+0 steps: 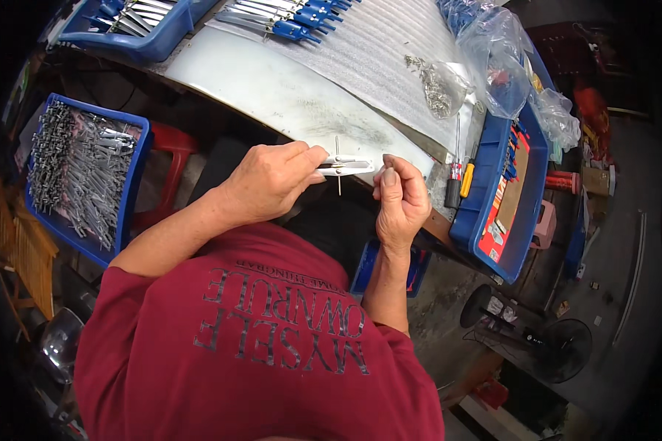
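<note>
My left hand [272, 180] pinches one end of a slim silver metal piece [359, 168] between thumb and fingers, just off the table's near edge. The piece has two long sides with a gap between them, and a thin metal pin [338, 185] stands crosswise through it. Close to its other end is my right hand [403, 202], thumb and forefinger pressed together. Whatever those fingertips hold, if anything, is too small to make out. I cannot tell whether they touch the piece.
A blue tray [141, 158] of metal parts stands left, by a red stool [171, 158]. Blue-handled metal tools [290, 18] lie on white foam sheet [360, 55]. Screwdrivers [460, 180] lie beside a blue bin [467, 228] at right, near small loose parts [438, 88] and plastic bags [496, 66].
</note>
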Demonstrator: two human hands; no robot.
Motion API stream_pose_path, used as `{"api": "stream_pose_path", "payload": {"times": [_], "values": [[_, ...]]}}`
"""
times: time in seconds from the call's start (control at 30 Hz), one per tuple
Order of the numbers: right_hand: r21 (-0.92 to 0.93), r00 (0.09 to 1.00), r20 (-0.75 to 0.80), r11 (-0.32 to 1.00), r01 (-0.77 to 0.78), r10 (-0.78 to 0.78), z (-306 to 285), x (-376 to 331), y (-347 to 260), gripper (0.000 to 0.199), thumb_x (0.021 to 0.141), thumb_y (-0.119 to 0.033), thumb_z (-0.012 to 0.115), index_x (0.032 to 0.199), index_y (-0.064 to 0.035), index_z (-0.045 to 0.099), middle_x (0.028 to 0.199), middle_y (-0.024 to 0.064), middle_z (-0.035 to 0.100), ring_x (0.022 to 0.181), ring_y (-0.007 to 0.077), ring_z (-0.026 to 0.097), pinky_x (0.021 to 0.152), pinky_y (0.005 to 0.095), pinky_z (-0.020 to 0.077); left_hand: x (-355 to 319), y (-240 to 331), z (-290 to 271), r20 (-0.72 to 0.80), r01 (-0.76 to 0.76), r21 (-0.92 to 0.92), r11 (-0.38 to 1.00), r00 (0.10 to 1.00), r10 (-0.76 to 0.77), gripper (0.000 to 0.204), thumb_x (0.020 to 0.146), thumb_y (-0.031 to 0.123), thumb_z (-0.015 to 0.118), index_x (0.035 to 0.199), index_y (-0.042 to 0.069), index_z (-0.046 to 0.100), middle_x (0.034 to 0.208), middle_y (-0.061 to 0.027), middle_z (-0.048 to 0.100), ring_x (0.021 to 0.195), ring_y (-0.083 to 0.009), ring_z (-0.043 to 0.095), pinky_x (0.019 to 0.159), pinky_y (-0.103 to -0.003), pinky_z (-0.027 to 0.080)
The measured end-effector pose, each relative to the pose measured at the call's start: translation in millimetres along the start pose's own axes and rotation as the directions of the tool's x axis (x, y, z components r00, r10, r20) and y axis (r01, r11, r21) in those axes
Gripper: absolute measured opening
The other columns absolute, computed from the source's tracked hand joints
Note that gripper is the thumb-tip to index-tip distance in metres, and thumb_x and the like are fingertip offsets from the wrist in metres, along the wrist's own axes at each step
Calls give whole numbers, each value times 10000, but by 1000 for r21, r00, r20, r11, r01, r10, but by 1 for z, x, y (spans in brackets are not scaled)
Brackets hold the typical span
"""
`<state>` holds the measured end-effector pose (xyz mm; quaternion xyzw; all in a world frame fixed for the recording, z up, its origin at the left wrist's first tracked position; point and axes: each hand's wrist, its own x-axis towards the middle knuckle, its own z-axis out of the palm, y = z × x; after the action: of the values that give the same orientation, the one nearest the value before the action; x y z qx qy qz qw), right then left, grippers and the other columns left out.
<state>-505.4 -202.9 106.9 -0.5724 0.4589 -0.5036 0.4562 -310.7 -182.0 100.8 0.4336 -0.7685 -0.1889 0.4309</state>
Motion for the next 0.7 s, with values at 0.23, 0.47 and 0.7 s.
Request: {"api": "stream_pose_path", "payload": {"times": [0.23,0.47,0.7], "values": [[-430,773,408,645,632,-485,-15,12,-15,258,686,8,663,937,3,607,749,92,573,591,161,536,527,236,428,0,-2,-13,168,59,-254,965,986,-16,226,713,22,609,924,-24,546,715,-150,536,614,-298,532,541,-343,417],[-310,593,635,540,782,-495,-13,11,-31,224,609,-16,687,818,-2,605,666,98,551,564,216,547,499,283,436,-4,-15,-22,774,767,-564,307,620,-126,228,821,121,561,961,-58,585,656,-30,519,537,-81,413,492,-191,320],[-236,613,661,656,717,-432,-9,4,-37,120,675,-7,639,744,9,543,653,101,548,568,236,550,516,294,442,-9,-23,-13,873,877,-470,-104,479,91,278,812,172,599,945,-71,584,560,1,421,463,-53,325,396,-199,225]]}}
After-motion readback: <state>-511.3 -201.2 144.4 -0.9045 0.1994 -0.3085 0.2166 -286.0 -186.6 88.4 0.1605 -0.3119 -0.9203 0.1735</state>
